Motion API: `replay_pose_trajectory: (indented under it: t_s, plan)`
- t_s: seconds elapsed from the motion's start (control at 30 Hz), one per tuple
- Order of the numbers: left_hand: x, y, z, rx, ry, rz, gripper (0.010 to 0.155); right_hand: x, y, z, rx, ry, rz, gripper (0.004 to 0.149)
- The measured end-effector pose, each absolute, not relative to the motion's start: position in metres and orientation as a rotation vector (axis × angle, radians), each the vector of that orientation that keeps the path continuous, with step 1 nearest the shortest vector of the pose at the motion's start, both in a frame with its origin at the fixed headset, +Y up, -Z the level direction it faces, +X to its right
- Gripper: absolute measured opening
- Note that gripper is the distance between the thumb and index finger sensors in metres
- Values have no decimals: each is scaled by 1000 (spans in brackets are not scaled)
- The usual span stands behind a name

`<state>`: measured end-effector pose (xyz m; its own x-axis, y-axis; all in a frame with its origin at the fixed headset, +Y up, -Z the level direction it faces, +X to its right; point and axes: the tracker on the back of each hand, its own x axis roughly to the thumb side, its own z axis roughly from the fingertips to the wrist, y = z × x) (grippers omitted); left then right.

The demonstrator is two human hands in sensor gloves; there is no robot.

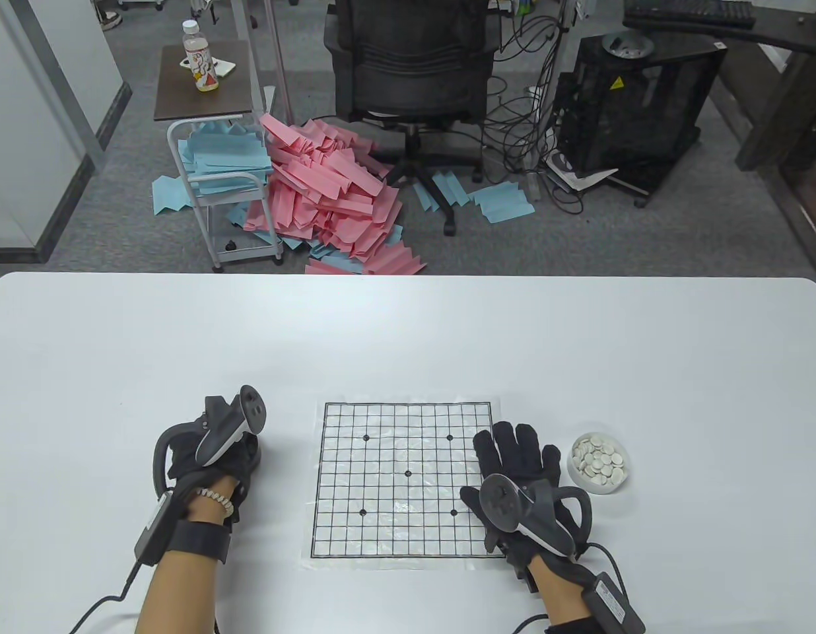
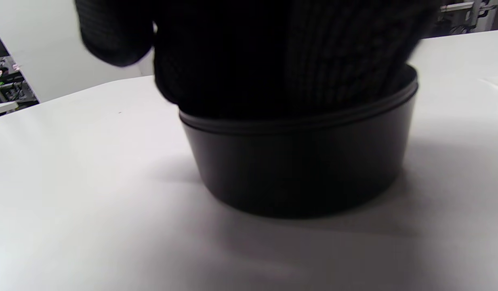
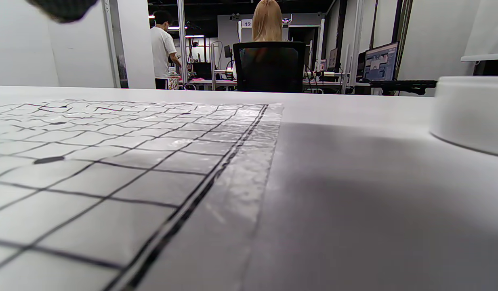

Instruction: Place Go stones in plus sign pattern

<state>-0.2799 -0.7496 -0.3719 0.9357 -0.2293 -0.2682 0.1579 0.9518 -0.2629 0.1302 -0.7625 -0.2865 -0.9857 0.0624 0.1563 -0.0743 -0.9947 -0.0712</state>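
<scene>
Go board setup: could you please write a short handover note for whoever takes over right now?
Left hand: its fingers rest over the top of the black bowl, left of the board; whether it holds a stone cannot be told.
Right hand: flat, fingers spread, on the board's right edge, holding nothing.
Go board: a printed grid sheet lying flat, with no stones on it.
White bowl of white stones: right of the right hand.
Done: nothing placed.
Left: the whole plus sign.

The left hand (image 1: pixel 213 456) is curled, fingers bent downward, tracker tilted up on its back. The right hand (image 1: pixel 520 472) lies flat, palm down, fingers (image 1: pixel 507 442) spread forward.
</scene>
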Motion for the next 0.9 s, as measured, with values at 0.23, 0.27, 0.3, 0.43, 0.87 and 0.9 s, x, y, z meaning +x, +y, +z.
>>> replay_pose_trajectory:
  t_s: [0.23, 0.27, 0.3, 0.43, 0.87, 0.9]
  plan:
    - [-278, -754, -372, -208, 308, -228, 47, 131, -763, -287, 233, -116, 3060, 84]
    - [-278, -754, -372, -200, 308, -232, 45, 131, -763, -287, 232, -116, 3060, 84]
    - [-278, -754, -371, -172, 310, -240, 41, 131, -763, -287, 232, -115, 3060, 84]
    - [-276, -755, -370, -157, 305, -249, 40, 132, -763, -287, 232, -111, 3059, 84]
    - [-209, -702, -366, 32, 134, -172, 39, 133, -763, -287, 231, -112, 3053, 85]
    - [-200, -700, -365, 36, 111, -165, 39, 133, -762, -288, 232, -113, 3054, 85]
